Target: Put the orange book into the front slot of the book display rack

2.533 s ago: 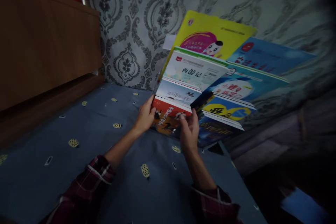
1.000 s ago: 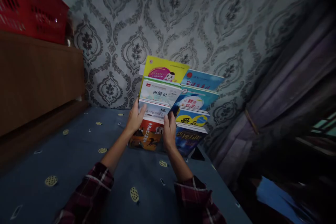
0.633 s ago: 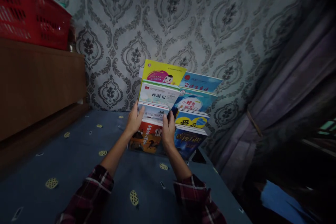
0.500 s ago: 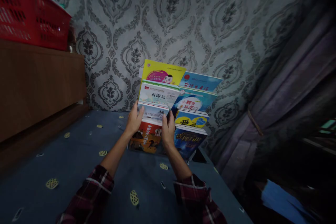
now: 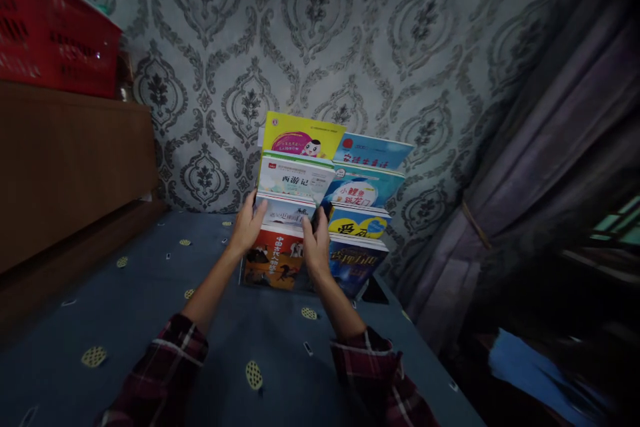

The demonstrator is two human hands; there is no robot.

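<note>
My left hand (image 5: pixel 247 225) is closed on the left edge of a pale grey-blue book (image 5: pixel 285 211), thumb on its cover. On the book's right edge, my right hand (image 5: pixel 316 244) grips it the same way. The book leans in a tiered stack, behind a red-and-orange book (image 5: pixel 277 260) and in front of a white book with green edging (image 5: pixel 296 180). A yellow book (image 5: pixel 303 136) rises at the back. To the right of my right hand stands a second row: a dark blue book (image 5: pixel 356 261), a yellow-and-blue book (image 5: pixel 361 221), a teal book (image 5: pixel 370 185) and a light blue book (image 5: pixel 377 150).
The stack stands on a blue patterned cloth (image 5: pixel 170 347) near a patterned wall (image 5: pixel 320 33). At the left, a red basket (image 5: pixel 75 47) sits on a wooden cabinet (image 5: pixel 75 160). A tied purple curtain (image 5: pixel 450 280) hangs at the right, with a blue object (image 5: pixel 530 367) below.
The view has shifted slightly, so the scene sits a little farther left. Both hands keep their hold on the pale grey-blue book, and the stack looks the same.
</note>
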